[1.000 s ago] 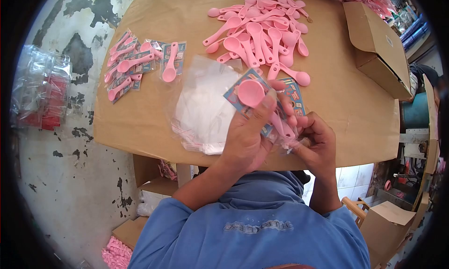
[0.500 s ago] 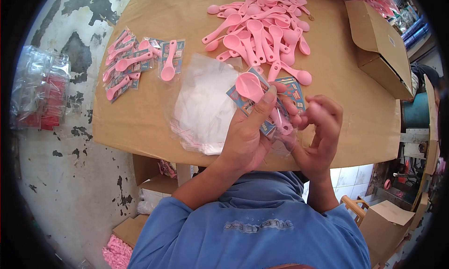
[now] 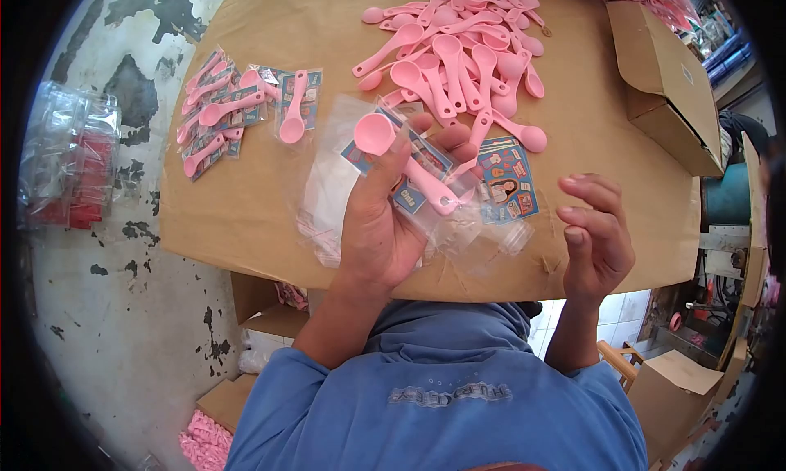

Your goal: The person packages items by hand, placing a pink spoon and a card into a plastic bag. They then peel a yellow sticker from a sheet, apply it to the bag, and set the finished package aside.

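The person's blue shirt (image 3: 450,393) is filling the near side, below the brown desk (image 3: 237,225). Over the desk's near edge, the right hand (image 3: 599,237) is hovering with its fingers loosely bent; its grip is standing open and holding nothing. The left hand (image 3: 383,233) is facing palm up, its grip closing around a pink spoon (image 3: 424,179) and a blue printed card, its thumb pressing beside the bowl. The spoon is lying aslant above the desk: its long axis is running from far left to near right, the bowl pointing away and leftward, hollow side facing up, the holed handle end pointing back toward the person and rightward. Clear plastic film (image 3: 483,240) is trailing past that handle end. Blue cards (image 3: 509,180) are lying just right of the left hand, and clear bags (image 3: 321,197) are spreading out on its left. Farther off, bagged spoons (image 3: 233,106) are lying at the left, loose pink spoons (image 3: 450,57) are heaping up at the far middle, and a cardboard box (image 3: 661,86) is standing at the right.
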The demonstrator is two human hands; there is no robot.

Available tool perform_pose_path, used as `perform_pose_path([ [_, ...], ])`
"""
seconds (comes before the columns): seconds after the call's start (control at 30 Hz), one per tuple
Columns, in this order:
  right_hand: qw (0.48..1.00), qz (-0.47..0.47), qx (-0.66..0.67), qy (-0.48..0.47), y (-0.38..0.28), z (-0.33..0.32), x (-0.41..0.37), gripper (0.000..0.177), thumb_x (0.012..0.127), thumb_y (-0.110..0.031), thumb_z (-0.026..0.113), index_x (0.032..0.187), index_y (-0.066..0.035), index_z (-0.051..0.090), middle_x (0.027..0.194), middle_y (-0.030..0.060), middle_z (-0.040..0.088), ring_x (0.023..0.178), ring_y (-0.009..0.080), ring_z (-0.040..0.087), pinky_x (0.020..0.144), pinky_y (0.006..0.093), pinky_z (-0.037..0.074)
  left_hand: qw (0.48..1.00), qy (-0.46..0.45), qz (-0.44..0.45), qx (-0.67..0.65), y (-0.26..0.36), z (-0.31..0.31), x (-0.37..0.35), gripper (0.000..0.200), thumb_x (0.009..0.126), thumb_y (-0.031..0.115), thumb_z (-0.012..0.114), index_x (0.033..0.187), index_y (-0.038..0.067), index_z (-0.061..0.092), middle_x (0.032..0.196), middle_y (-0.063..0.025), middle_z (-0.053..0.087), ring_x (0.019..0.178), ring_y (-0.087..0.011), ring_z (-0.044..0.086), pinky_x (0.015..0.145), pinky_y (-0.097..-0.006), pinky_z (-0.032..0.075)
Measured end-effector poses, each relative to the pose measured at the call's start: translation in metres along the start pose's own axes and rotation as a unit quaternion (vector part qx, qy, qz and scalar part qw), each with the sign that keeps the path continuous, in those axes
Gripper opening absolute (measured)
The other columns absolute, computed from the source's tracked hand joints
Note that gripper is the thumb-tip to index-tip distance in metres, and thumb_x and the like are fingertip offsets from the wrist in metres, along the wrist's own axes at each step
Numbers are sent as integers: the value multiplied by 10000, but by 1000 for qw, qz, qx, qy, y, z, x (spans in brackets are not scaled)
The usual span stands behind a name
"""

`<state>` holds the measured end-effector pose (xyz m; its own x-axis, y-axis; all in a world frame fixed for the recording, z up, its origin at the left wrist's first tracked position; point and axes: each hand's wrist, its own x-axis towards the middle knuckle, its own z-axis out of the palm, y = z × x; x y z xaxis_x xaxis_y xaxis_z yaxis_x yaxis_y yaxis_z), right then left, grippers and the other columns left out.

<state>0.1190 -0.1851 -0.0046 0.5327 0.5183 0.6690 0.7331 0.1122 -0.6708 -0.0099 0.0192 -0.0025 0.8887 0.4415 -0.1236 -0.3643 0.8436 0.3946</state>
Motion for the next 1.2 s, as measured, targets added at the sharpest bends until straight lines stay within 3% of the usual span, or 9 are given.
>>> perform_pose_path([
  [0.2,946,217,232,-60,-17,-15,1,334,981,-191,688,1179,79,675,1107,240,727,1000,351,718,938,465,548,1000,-7,-16,3,7,8,-6,499,1076,306,538,1461,1,451,1449,-273,544,1366,-379,536,1175,-554,414],
  [0.4,799,170,508,-272,31,-94,36,331,954,-104,687,1236,63,644,1214,283,674,1130,343,703,934,459,571,1000,7,-17,23,15,6,-13,482,1078,282,526,1452,-15,464,1485,-268,517,1398,-388,500,1188,-510,406],
  [0.5,960,4,-138,-244,0,-63,63,342,935,-100,704,1263,-9,664,1331,215,644,1236,347,645,1005,450,541,999,1,-26,35,16,10,-16,494,1086,277,507,1472,-25,446,1507,-265,498,1420,-376,479,1189,-494,409],
  [0.53,875,-93,-450,-152,-20,-41,73,349,929,-100,707,1271,-35,672,1366,186,635,1278,347,619,1031,448,528,999,-4,-29,42,17,15,-15,500,1090,276,499,1482,-29,437,1516,-263,490,1428,-371,471,1189,-489,410],
  [0.63,974,30,-60,-216,-40,-19,88,417,888,-71,726,1296,-149,698,1465,108,581,1391,347,516,1083,455,495,997,-29,-52,40,20,29,-8,520,1101,279,467,1512,-35,406,1548,-247,465,1443,-358,458,1186,-483,417],
  [0.73,942,-167,-123,-264,-25,7,106,444,856,-24,743,1269,-188,729,1522,108,538,1429,328,478,1097,463,494,990,-83,-111,12,24,40,1,521,1111,287,444,1519,-34,407,1560,-221,458,1427,-308,485,1181,-473,426],
  [0.9,924,-188,82,-323,4,42,128,417,774,32,712,1143,-154,773,1555,128,518,1462,392,432,1128,508,455,967,-183,-176,-33,36,23,20,419,1105,286,480,1441,36,510,1371,-136,612,1262,-229,621,1097,-455,503],
  [1.0,924,-218,99,-297,10,50,145,287,822,11,733,1089,-91,757,1378,139,655,1357,315,548,1060,445,500,985,-80,-129,78,44,27,28,413,1107,308,485,1435,58,506,1349,-126,625,1261,-225,623,1096,-451,500],
  [1.2,905,188,281,-257,57,60,147,188,1000,-157,699,1096,5,701,988,55,720,947,135,685,805,338,591,925,-83,46,368,65,26,70,564,1096,362,535,1526,15,423,1384,-132,617,1269,-199,602,1093,-383,473],
])
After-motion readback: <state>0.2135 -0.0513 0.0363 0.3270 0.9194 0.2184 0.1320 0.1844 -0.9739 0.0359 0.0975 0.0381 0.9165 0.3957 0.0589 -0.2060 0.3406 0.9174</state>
